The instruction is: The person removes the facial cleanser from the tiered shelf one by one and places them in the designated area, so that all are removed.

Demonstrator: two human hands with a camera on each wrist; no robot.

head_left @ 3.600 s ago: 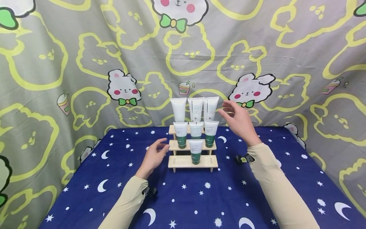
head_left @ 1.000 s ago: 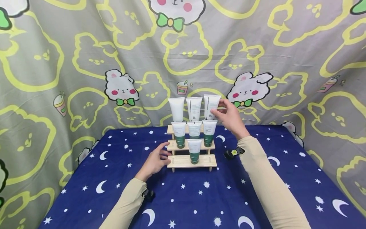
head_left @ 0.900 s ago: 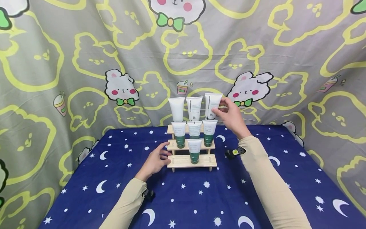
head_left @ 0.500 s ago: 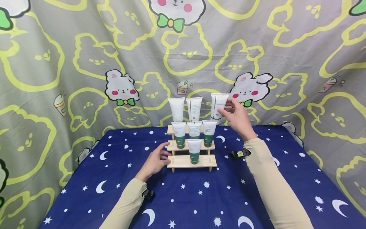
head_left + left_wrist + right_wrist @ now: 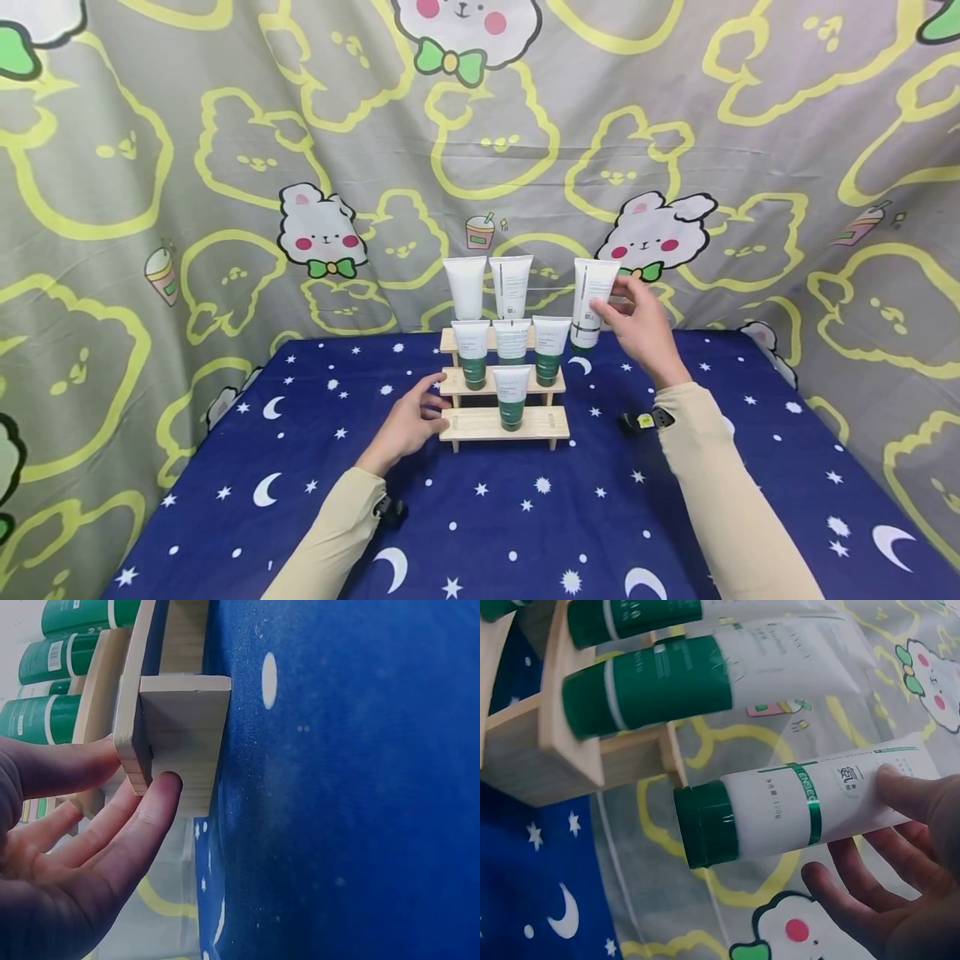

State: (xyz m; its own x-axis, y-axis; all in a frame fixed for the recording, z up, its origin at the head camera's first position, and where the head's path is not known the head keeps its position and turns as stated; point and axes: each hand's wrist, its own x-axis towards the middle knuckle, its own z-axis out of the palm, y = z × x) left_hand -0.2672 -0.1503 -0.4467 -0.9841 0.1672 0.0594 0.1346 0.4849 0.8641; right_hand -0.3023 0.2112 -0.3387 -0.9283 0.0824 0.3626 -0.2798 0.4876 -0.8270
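Note:
My right hand [image 5: 643,333] pinches a white squeeze tube [image 5: 587,304] with a green cap, thumb on its front and fingers behind. The tube hangs cap down, off to the right of the three-step wooden stand [image 5: 468,427]. In the right wrist view its green cap [image 5: 707,823] points toward the stand, apart from it. My left hand [image 5: 405,422] holds the left end of the lowest step; the left wrist view has the thumb at the board's upper edge and a fingertip against the leg [image 5: 187,742]. Two white tubes remain on the top step, the plain one [image 5: 465,287] at left.
Smaller green-and-white tubes stand on the lower steps: three on the middle one, including a right-hand tube [image 5: 550,354], and a single front tube [image 5: 512,402] on the lowest. A blue star-patterned cloth [image 5: 510,517] covers the table. A patterned curtain [image 5: 390,167] hangs close behind.
My right hand took hold of the right tube on the top step, lifted it, carried it right and has lowered it slightly. The left hand moved onto the stand's lowest step and stayed there.

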